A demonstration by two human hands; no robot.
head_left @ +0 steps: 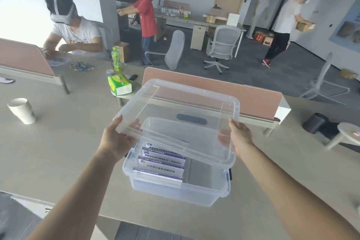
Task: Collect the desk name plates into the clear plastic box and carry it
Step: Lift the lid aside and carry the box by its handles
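1. clear plastic lid is held level above the clear plastic box, one hand at each short end, likely so it can come down squarely onto the rim.
2. left hand pinches the lid's left edge, thumb on top and fingers beneath; right hand clamps the right edge the same way.
3. the box rests on the desk; the name plates stand stacked in its left half, the right half bare.
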